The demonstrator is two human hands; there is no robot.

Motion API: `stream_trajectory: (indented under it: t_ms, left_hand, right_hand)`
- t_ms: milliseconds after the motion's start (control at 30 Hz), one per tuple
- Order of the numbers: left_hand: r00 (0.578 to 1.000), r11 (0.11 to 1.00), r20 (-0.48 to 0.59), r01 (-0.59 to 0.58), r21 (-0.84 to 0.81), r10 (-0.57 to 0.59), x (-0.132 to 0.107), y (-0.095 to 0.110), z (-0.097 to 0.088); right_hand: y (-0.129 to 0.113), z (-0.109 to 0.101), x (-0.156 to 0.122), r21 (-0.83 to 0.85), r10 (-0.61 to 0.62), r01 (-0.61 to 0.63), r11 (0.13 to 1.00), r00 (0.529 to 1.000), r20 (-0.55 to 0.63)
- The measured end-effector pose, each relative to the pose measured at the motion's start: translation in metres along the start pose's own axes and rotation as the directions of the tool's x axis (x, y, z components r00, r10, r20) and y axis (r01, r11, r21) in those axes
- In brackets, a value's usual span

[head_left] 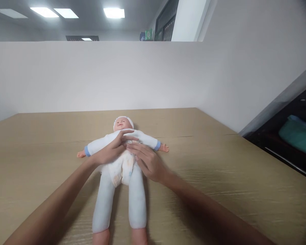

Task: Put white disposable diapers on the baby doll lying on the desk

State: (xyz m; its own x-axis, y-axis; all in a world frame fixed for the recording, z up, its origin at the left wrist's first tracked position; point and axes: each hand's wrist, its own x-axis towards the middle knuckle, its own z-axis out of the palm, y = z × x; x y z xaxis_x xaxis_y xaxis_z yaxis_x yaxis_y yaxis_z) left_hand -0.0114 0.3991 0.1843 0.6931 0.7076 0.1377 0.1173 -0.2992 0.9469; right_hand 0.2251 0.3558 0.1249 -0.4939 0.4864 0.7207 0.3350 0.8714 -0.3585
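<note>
A baby doll (136,207) lies on its back on the table, head away from me, arms spread wide and legs pointing toward me. It wears a white outfit with blue cuffs, a white headband and a printed diaper (121,168). My left hand (112,149) rests across the doll's belly, fingers stretched and apart over the diaper's upper edge. From the other side, my right hand (150,163) lies on the diaper's waist with its fingers extended. The fingertips of both hands meet near the middle of the belly. They hide most of the waistband beneath them.
The wooden table (206,163) reaches back to a white partition wall (104,75). At the right, beyond the table's edge, a dark rack (265,136) holds a green bundle (298,134). A green package (148,34) shows above the partition.
</note>
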Motion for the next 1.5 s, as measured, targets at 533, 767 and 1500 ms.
stream_trajectory:
  t_ms: [533,767,1500]
  left_hand:
    - [0.843,0.793,-0.456,0.059,0.606,0.286,-0.104,-0.055,0.0]
    - [0.815,0.693,-0.549,0.287,0.662,0.187,-0.124,-0.072,-0.01]
    - [0.779,0.991,-0.613,0.098,-0.086,-0.13,-0.116,-0.075,-0.029]
  right_hand:
    - [0.007,-0.002,-0.006,0.028,0.014,-0.016,0.999,0.997,0.081]
    - [-0.03,-0.003,0.05,-0.016,-0.075,0.078,0.997,0.988,0.135]
    - [-0.02,0.064,0.124,-0.206,-0.079,0.312,0.927,0.703,0.707]
